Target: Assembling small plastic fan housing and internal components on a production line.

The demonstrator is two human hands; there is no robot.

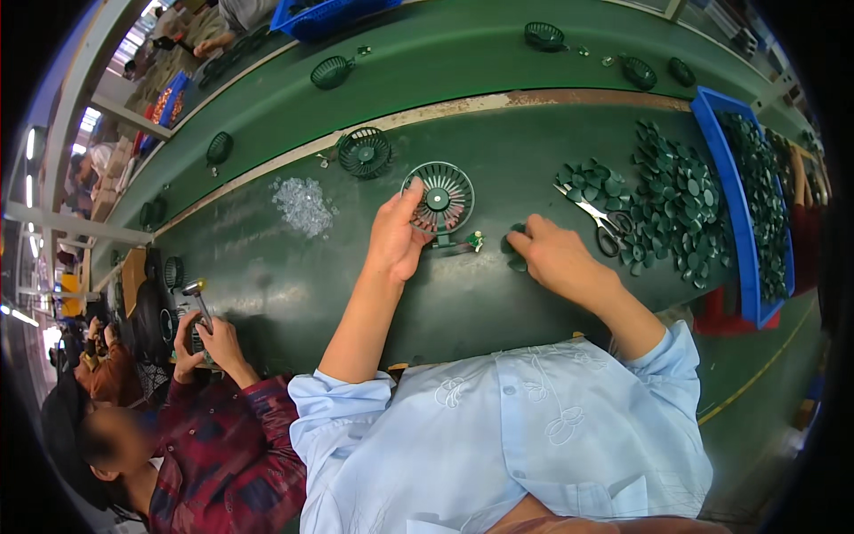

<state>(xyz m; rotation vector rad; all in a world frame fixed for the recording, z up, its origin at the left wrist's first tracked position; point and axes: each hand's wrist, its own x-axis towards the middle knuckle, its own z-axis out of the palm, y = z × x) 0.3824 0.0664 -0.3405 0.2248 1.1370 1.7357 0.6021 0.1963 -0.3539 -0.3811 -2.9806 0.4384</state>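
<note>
A person in a pale blue shirt is working at a long dark green table [294, 294], seen from above. Their left hand [396, 238] is gripping the left rim of a round dark green fan grille [439, 198], fingers curled around its edge, holding it just above the table. Their right hand [551, 254] is resting on the table to the right of the grille, well apart from it, with its fingers closing on a small dark green fan blade [513, 246]. A tiny green and white part [476, 239] is lying between the two hands. Scissors [592, 216] are lying just beyond the right hand, beside a heap of green fan blades [667, 200] and a blue bin [731, 196] holding more. A pile of small clear pieces [303, 206] is sitting further left. Another grille [365, 152] is standing behind. At the lower left, another person's hands [206, 343] are holding a small hammer [197, 298].
</note>
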